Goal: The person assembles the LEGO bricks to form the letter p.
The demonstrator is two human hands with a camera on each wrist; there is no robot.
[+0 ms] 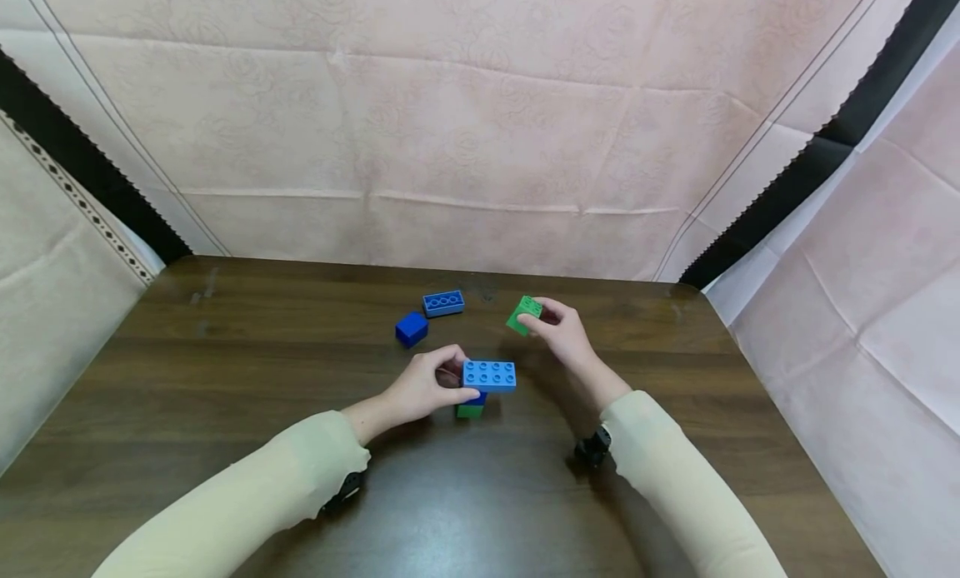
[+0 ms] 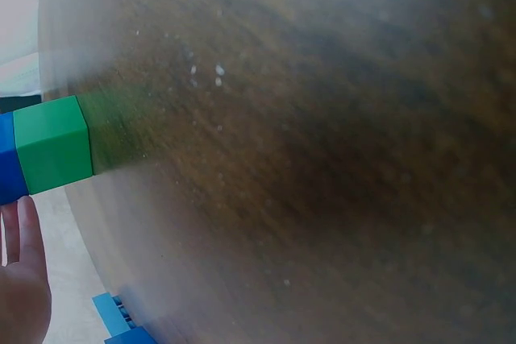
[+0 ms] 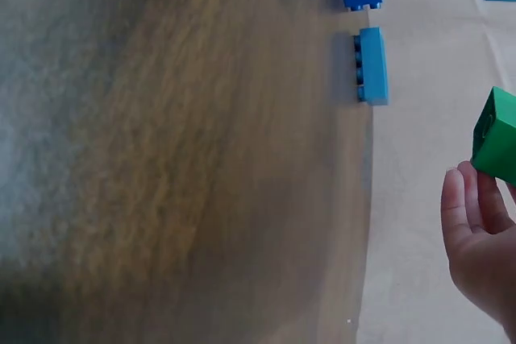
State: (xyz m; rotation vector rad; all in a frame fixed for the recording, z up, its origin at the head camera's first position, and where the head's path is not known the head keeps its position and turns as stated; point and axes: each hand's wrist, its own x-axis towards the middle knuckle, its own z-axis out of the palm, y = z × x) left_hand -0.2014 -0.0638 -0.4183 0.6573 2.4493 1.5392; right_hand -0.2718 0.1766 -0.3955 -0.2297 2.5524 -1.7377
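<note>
Near the middle of the table, a light blue brick (image 1: pixel 489 376) tops a stack, over a dark blue brick (image 1: pixel 476 399) and a green brick (image 1: pixel 470 411). My left hand (image 1: pixel 420 385) grips the light blue brick by its left end, thumb in front. In the left wrist view, fingers reach the stack beside its green brick (image 2: pixel 55 144). Farther back and to the right, my right hand (image 1: pixel 562 332) pinches a separate green brick (image 1: pixel 525 315) above the table. The right wrist view shows that green brick (image 3: pixel 498 136) tilted between the fingertips.
Behind the left hand, a loose dark blue brick (image 1: pixel 411 329) lies on the brown wooden table (image 1: pixel 247 378). Just past it lies a longer blue brick (image 1: pixel 443 304) with studs up. Pale cloth (image 1: pixel 465 145) hangs behind the table's far edge and along both sides.
</note>
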